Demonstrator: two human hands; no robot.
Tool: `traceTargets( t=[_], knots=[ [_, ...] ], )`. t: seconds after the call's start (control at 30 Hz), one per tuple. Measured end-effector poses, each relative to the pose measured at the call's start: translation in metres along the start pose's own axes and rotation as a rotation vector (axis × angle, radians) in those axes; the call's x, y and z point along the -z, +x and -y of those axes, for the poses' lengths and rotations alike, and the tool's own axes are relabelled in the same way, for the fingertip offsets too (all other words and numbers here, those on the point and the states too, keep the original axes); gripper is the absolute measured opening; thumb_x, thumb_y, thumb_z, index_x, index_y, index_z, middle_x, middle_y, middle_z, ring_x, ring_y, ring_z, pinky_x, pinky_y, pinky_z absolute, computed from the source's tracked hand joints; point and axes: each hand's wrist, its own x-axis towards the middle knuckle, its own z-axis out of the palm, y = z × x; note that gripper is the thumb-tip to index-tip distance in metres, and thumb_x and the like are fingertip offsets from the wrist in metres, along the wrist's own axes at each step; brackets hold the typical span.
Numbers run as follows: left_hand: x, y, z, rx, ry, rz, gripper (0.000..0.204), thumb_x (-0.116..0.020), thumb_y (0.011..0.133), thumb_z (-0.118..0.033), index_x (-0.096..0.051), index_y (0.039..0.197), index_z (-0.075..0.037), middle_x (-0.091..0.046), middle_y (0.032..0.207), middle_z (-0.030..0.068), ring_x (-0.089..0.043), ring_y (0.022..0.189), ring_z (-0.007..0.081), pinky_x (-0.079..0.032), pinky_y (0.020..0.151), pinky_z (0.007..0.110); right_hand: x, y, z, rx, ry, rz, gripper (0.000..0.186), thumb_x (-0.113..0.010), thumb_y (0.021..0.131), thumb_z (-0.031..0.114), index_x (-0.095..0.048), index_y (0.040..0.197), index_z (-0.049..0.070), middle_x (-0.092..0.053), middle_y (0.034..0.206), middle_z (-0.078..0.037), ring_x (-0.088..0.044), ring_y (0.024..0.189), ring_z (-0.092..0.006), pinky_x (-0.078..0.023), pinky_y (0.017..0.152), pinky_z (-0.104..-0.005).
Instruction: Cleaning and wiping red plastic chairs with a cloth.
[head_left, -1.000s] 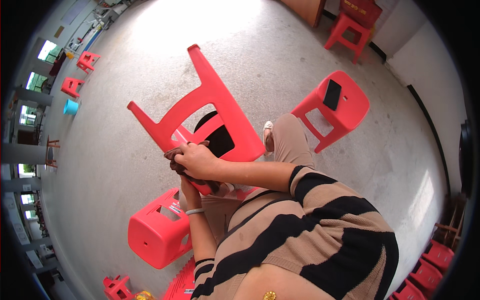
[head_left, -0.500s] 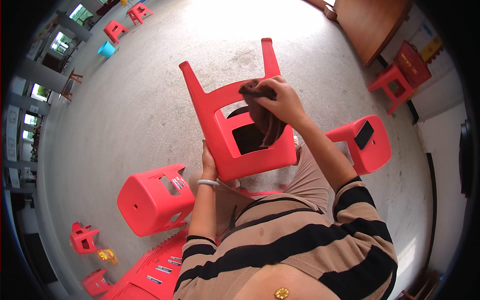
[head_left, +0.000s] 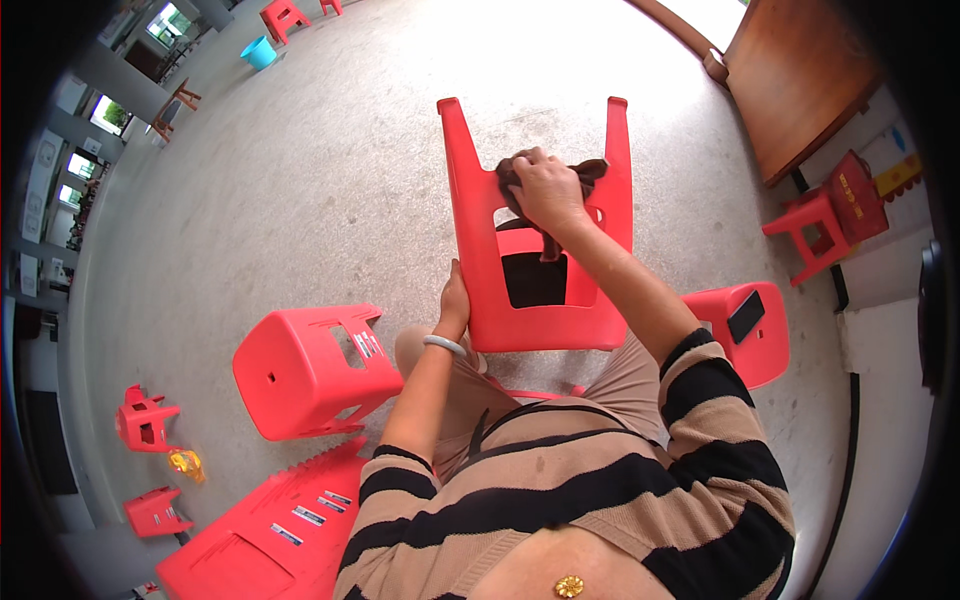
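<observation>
A red plastic stool (head_left: 560, 330) is tipped over in front of me, two legs pointing away. My left hand (head_left: 453, 300), with a pale bangle at its wrist, grips the stool's left side; its fingertips are partly hidden behind the edge. In my right hand (head_left: 550, 192) is a bunched dark brown cloth (head_left: 593, 172), pressed on the panel between the two far legs. One end of the cloth hangs down over the stool's opening, through which something black (head_left: 535, 280) shows.
Another red stool (head_left: 290, 375) lies at my left. A black phone (head_left: 745, 317) rests on the red stool (head_left: 762, 360) at my right. Red stacked stools (head_left: 235, 550) are at lower left, near a yellow bag (head_left: 186, 464). Farther off are a blue bucket (head_left: 258, 53) and a wooden panel (head_left: 800, 80).
The held stool has shifted right in view and straightened. My right hand has brought the cloth from above the opening onto the panel between the legs. My left hand keeps its grip.
</observation>
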Motion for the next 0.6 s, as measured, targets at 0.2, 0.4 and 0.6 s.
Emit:
traceTargets(
  t=[0.2, 0.4, 0.6],
  knots=[
    [-0.021, -0.009, -0.005, 0.01, -0.26, -0.001, 0.074, -0.027, 0.108, -0.056, -0.064, 0.126, 0.006, -0.069, 0.119, 0.0202, -0.066, 0.108, 0.0245, -0.047, 0.099, 0.034, -0.028, 0.013, 0.062, 0.168, -0.026, 0.093, 0.025, -0.072, 0.085, 0.027, -0.067, 0.104, 0.011, -0.061, 0.11, -0.01, -0.065, 0.102, -0.029, -0.058, 0.078, -0.043],
    [-0.016, -0.005, -0.001, -0.023, -0.301, 0.004, 0.065, -0.031, 0.108, -0.052, -0.066, 0.122, 0.001, -0.071, 0.111, 0.0133, -0.067, 0.099, 0.0193, -0.051, 0.092, 0.033, 0.008, 0.002, -0.007, 0.008, -0.051, 0.155, 0.022, -0.069, 0.087, 0.023, -0.068, 0.105, 0.011, -0.063, 0.115, -0.014, -0.067, 0.102, -0.033, -0.058, 0.079, -0.0437],
    [-0.017, -0.003, -0.001, -0.007, -0.192, -0.036, 0.077, -0.027, 0.106, -0.059, -0.07, 0.115, 0.004, -0.072, 0.108, 0.0201, -0.068, 0.099, 0.0291, -0.048, 0.095, 0.039, 0.052, -0.023, -0.08, -0.32, -0.079, 0.293, 0.037, -0.073, 0.086, 0.026, -0.064, 0.12, 0.012, -0.057, 0.126, -0.019, -0.067, 0.109, -0.0377, -0.057, 0.09, -0.0451]
  ],
)
